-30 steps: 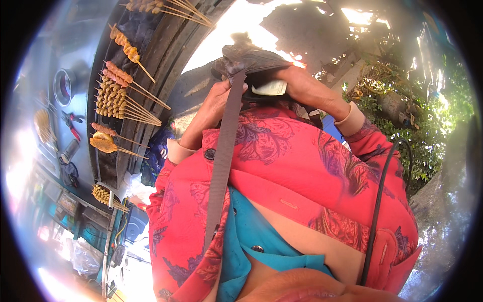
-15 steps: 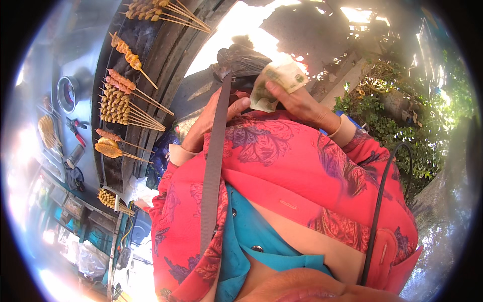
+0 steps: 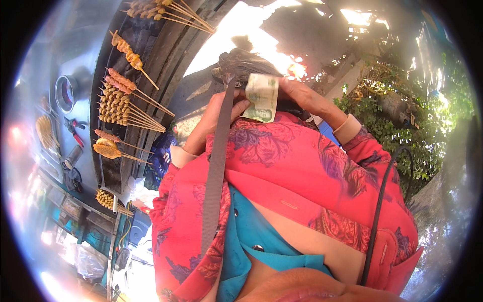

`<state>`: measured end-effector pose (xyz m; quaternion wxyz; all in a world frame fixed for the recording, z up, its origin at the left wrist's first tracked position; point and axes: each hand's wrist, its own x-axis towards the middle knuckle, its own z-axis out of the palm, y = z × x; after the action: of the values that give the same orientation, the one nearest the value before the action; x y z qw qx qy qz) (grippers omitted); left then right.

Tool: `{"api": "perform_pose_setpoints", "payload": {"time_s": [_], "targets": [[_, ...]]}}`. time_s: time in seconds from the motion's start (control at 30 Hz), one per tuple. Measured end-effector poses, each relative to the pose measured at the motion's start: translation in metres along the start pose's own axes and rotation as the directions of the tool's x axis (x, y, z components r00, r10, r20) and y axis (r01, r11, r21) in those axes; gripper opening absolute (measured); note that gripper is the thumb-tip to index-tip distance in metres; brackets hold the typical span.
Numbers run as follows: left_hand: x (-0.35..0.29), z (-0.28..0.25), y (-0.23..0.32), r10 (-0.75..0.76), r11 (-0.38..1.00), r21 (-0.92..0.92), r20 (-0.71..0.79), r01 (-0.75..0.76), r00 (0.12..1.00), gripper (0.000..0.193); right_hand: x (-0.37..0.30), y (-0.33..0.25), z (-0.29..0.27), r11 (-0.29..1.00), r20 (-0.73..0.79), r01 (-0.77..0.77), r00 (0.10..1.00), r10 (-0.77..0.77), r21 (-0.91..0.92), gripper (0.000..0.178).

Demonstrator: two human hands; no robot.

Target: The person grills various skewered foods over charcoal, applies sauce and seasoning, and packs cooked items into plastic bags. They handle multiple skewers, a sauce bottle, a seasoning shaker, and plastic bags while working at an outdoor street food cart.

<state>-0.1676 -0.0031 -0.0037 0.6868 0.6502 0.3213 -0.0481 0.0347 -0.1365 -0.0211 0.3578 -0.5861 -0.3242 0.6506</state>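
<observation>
A pale green banknote (image 3: pixel 262 100) stands upright in front of a black bag (image 3: pixel 246 63) at my waist. At the note's left edge is my left hand (image 3: pixel 235 104), closed, its thumb tip against the paper. A grey strap (image 3: pixel 216 166) crosses in front of part of that hand. My right hand (image 3: pixel 299 94) is bent at the note's right edge, over the bag. Its fingertips are hidden behind the note and the bag, so I cannot tell what they grip.
On the left, a long grill (image 3: pixel 133 40) bears several skewers (image 3: pixel 114 104) with handles toward me. Beyond it lie a round metal bowl (image 3: pixel 65 94), red-handled pliers (image 3: pixel 76 133) and a bundle of sticks (image 3: pixel 46 132). Green bushes (image 3: pixel 387 100) grow on the right. A black cable (image 3: pixel 378 201) hangs down my front.
The banknote has turned from slanted, partly folded to upright and flatter. My right hand has shifted right and lower behind it; its thumb no longer shows on the note.
</observation>
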Motion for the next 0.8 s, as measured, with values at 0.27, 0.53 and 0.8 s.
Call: {"api": "perform_pose_setpoints", "payload": {"time_s": [0.27,0.53,0.8], "targets": [[0.01,0.002,0.001,0.638,0.716,0.327,0.053,-0.617,0.768,0.019,0.041,0.021,0.02,0.848,0.165,0.037,0.985,0.059,-0.528,0.028],[0.013,0.003,-0.011,0.451,0.708,0.561,0.11,-0.43,0.886,0.02,0.008,0.002,-0.006,0.492,0.029,-0.184,0.919,0.394,-0.851,0.026],[0.011,0.006,-0.011,0.592,0.713,0.445,0.034,-0.542,0.805,0.017,-0.004,-0.03,-0.011,0.223,-0.116,-0.242,0.878,0.464,-0.944,0.027]]}}
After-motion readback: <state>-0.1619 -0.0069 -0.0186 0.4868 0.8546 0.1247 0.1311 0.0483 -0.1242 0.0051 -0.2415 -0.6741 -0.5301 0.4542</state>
